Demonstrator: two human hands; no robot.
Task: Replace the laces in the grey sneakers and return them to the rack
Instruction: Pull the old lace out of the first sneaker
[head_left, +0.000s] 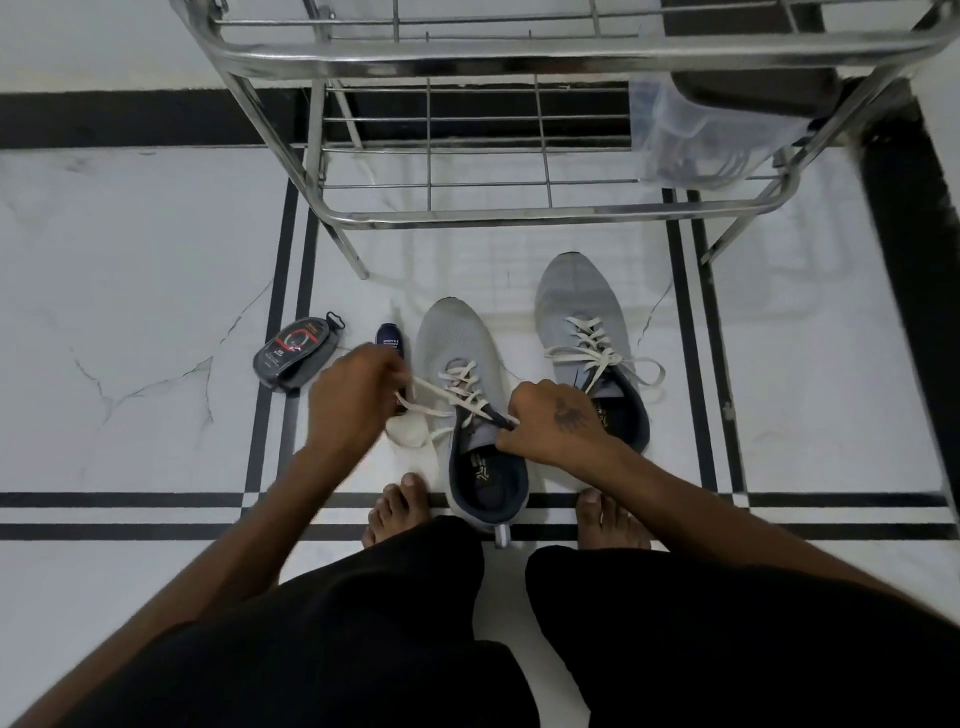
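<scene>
Two grey sneakers stand on the white floor in front of a steel rack (519, 213). The left sneaker (457, 343) sits between my bare feet and carries a white lace (457, 387) threaded through its eyelets. My left hand (353, 400) pinches one end of that lace and holds it taut out to the left. My right hand (550, 423) grips the other lace end at the shoe's top eyelets, beside the tongue. The right sneaker (576, 301) is laced, its white lace tied in a loose bow.
A dark shoe-polish sponge case (293, 353) and a small dark bottle (390, 340) lie left of the shoes. A white wad (408, 431) rests under my left hand. A clear plastic bag (685, 135) sits on the rack's lower shelf at the right.
</scene>
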